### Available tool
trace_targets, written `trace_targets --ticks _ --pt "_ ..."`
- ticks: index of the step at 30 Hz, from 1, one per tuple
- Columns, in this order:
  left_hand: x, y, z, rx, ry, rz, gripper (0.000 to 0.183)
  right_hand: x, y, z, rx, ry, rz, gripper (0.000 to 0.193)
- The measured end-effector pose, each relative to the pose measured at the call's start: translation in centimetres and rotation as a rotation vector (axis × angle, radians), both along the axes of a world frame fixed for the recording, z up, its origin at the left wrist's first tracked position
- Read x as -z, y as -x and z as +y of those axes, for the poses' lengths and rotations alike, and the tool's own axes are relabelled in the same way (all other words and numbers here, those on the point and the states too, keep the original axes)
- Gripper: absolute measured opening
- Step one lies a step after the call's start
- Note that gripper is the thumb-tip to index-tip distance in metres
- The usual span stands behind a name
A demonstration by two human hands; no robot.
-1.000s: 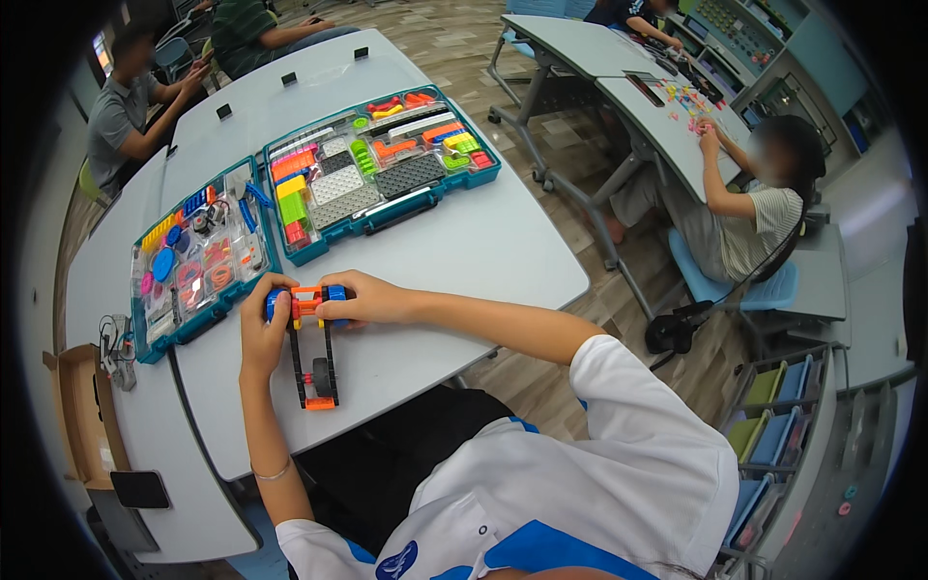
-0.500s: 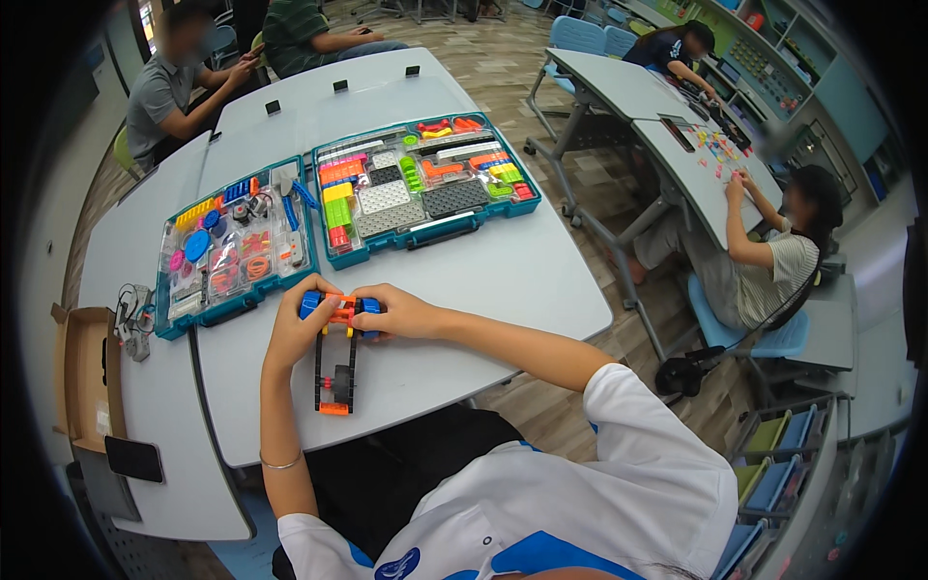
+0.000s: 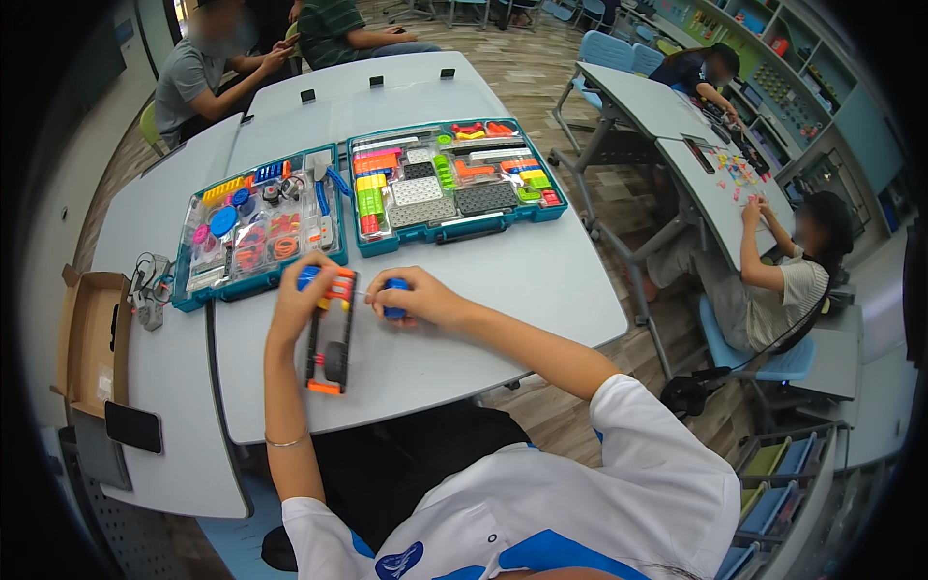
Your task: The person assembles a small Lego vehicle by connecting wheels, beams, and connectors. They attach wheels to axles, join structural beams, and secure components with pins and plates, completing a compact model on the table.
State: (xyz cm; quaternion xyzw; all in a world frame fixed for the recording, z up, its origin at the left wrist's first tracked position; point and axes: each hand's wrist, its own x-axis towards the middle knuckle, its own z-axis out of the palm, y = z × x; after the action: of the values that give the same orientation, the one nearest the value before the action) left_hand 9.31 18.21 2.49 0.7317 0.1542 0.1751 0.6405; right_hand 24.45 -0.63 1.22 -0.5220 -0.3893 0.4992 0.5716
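My left hand (image 3: 291,302) is closed around one end of a toy vehicle frame (image 3: 330,388), held over the table. The frame has black side beams, orange end pieces and a dark wheel (image 3: 335,362) near its lower end. At its upper end a blue wheel (image 3: 306,277) shows between my left fingers. My right hand (image 3: 433,299) grips a second blue wheel (image 3: 395,299), apart from the frame by a small gap. A thin rod seems to cross that gap, though it is too small to make out surely.
Two teal cases of building parts (image 3: 452,236) (image 3: 266,287) lie beyond my hands on the white table (image 3: 483,319). To the left are an open cardboard box (image 3: 85,333), grey cabled devices (image 3: 148,298) and a phone (image 3: 133,427). Other people sit at the far left and right.
The right-hand blue wheel has come away from the frame, and my right hand has shifted rightward with it. The frame has tilted in my left hand. The whole view has shifted slightly.
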Motion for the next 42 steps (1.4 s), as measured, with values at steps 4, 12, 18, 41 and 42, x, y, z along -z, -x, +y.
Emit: trace_targets --ticks 4,12,18,41,42 --pt "0.5 1.6 3.1 -0.019 0.071 -0.046 0.023 0.4 -1.1 0.0 0.233 0.003 -0.067 0.026" --pt "2.3 0.3 2.1 -0.069 -0.039 -0.088 0.023 2.0 1.2 0.7 0.381 -0.2 -0.991 0.035" --pt "1.4 0.6 1.9 -0.076 -0.002 -0.035 0.025 2.3 1.6 0.6 0.34 -0.184 -1.173 0.045" --pt "0.7 0.4 0.4 0.012 0.058 -0.079 0.024 0.9 0.2 0.9 0.311 -0.345 -0.966 0.052" --pt "0.8 0.4 0.2 0.029 0.053 -0.093 0.024 0.6 0.7 0.8 0.285 -0.334 -0.902 0.05"
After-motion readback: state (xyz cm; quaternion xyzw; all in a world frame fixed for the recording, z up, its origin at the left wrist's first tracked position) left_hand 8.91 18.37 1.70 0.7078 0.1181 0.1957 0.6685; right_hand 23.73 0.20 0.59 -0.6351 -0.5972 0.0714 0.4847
